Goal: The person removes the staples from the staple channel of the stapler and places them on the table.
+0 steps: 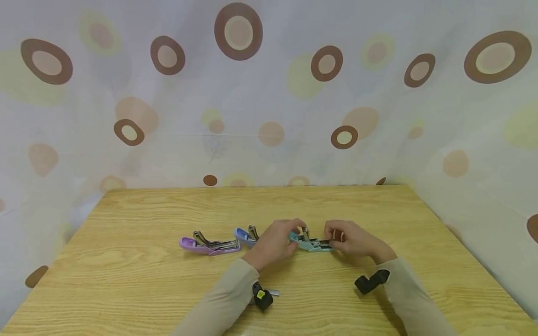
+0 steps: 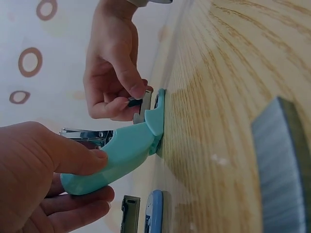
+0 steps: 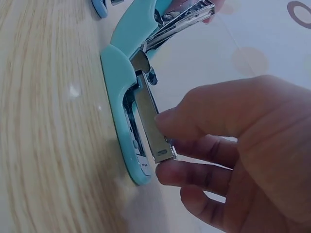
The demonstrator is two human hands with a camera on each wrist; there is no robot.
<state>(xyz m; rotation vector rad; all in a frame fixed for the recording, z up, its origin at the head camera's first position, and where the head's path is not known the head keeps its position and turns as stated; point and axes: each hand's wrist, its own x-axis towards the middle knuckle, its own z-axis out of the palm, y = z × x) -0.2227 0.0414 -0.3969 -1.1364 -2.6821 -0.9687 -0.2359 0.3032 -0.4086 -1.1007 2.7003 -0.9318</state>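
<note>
A teal stapler (image 1: 313,245) stands opened wide on the wooden table, its top cover swung back and its metal parts showing. My left hand (image 1: 273,242) grips the teal cover (image 2: 116,158), with the thumb on one side and the fingers on the other. At the stapler's other end, my right hand (image 1: 353,239) pinches the metal staple channel (image 3: 151,119) near its free end, the thumb lying on its face. The channel is raised at an angle over the teal base (image 3: 121,114).
To the left lie an opened purple stapler (image 1: 201,247) and an opened blue stapler (image 1: 244,236), the blue one partly behind my left hand. A grey strip of staples (image 2: 279,165) lies nearer the front, half covered by the left wrist. A patterned cloth (image 1: 269,102) hangs around the table.
</note>
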